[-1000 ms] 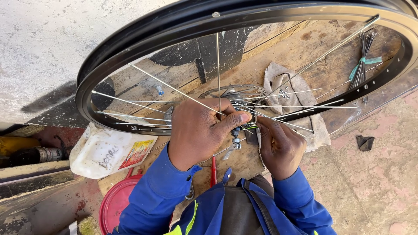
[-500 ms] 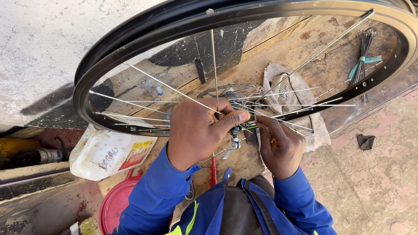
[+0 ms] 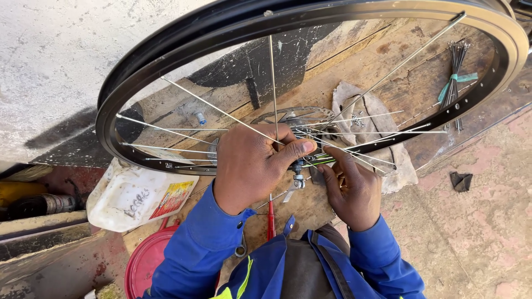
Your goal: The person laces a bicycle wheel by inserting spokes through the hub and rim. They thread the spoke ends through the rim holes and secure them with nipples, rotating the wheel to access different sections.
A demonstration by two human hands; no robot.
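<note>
A black bicycle wheel rim (image 3: 166, 66) stands tilted over a worn wooden bench (image 3: 388, 61), with thin steel spokes (image 3: 221, 111) running in to a metal hub (image 3: 302, 166). My left hand (image 3: 252, 163) grips the hub from the left, thumb across its top. My right hand (image 3: 352, 191) pinches the inner end of a spoke (image 3: 354, 158) just right of the hub. Blue sleeves cover both arms.
A bundle of spare spokes tied with green tape (image 3: 457, 77) lies on the bench at the right. A dirty rag (image 3: 382, 144) holds small nipples. A white plastic jug (image 3: 133, 196), a red lid (image 3: 147, 266) and a red-handled screwdriver (image 3: 270, 218) sit near me.
The wheel has turned slightly, so the upright spoke now stands nearly vertical. My hands stay at the hub, with the fingers shifted a little.
</note>
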